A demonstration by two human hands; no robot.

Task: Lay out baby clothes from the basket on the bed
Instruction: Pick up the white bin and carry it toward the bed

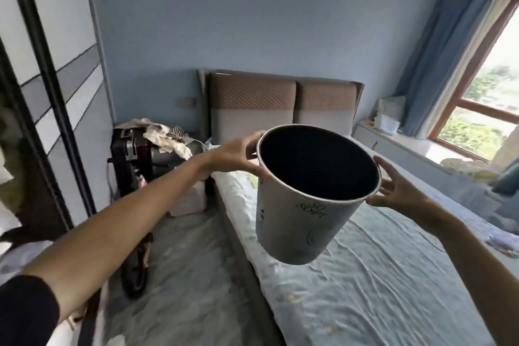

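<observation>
A white bucket-shaped basket [297, 222] with a dark inside hangs tilted in the air above the left part of the bed [379, 289]. Its opening faces me, and I see no clothes in it. My left hand [238, 156] grips the rim on the left side, thumb on top and fingers underneath. My right hand [396, 189] touches the right side of the rim with its fingers spread. The bed has a wrinkled pale blue patterned sheet. Some pale fabric [502, 243] lies at its far right edge, too blurred to identify.
A dark suitcase [132, 154] piled with loose cloths stands left of the padded headboard [280, 101]. A wardrobe [42, 93] runs along the left. A window ledge [407, 149] with bags and yellowish fabric [466, 166] borders the bed's right side.
</observation>
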